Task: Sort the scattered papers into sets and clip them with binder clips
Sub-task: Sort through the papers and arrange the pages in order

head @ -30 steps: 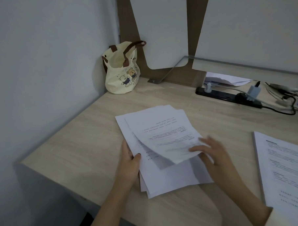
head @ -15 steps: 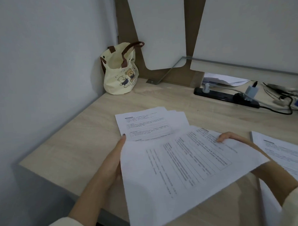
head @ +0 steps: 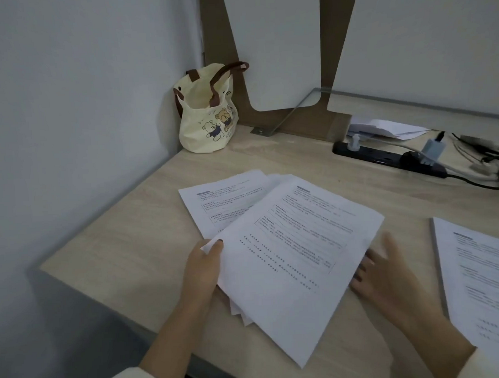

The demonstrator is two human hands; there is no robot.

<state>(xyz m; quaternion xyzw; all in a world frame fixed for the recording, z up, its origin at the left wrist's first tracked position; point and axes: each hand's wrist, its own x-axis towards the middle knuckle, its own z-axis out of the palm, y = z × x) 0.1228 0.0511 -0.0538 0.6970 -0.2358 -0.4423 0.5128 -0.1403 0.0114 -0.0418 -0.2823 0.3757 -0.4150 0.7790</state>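
A loose pile of printed white papers (head: 223, 201) lies fanned on the wooden desk (head: 125, 251). One printed sheet (head: 291, 261) rests skewed on top of the pile and reaches toward the desk's near edge. My left hand (head: 204, 268) grips the pile's left edge, thumb on top. My right hand (head: 385, 280) is at the top sheet's right edge with its fingers spread, holding nothing; its fingertips sit at or just under the sheet. A second stack of printed pages (head: 484, 281) lies at the right. No binder clip is in view.
A cream tote bag (head: 208, 113) with bear prints stands in the back left corner against the wall. A black power strip (head: 384, 157) with plugs and cables runs along the back right, with folded papers (head: 388, 127) behind it. The desk ends at the left and front.
The sheet that my right hand held up over the desk now lies on the pile. My right hand has let go and sits open at its right edge. My left hand stays on the pile.
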